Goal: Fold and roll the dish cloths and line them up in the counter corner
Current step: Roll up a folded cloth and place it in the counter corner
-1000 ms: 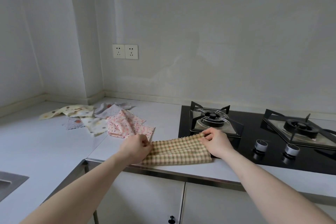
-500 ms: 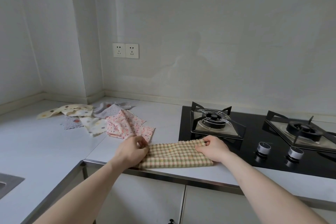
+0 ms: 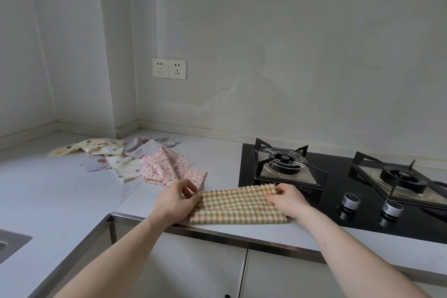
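Note:
A yellow-green checked dish cloth (image 3: 238, 205) lies folded into a wide strip near the counter's front edge, partly over the hob's left side. My left hand (image 3: 175, 201) pinches its left end between thumb and fingers. My right hand (image 3: 286, 201) pinches its upper right corner. Behind it lies a loose heap of unfolded cloths: a pink flowered one (image 3: 169, 169), a grey one (image 3: 145, 146), and cream dotted ones (image 3: 96, 146) toward the counter corner.
A black gas hob (image 3: 338, 176) with two burners and two knobs (image 3: 350, 201) fills the counter's right side. A sink edge (image 3: 9, 244) shows at lower left. A double wall socket (image 3: 169, 68) is above the white counter (image 3: 48, 201).
Both hands brought the cloth's far edge down toward me, making the strip narrower and flatter. The right hand moved from the far edge to the strip's upper right corner.

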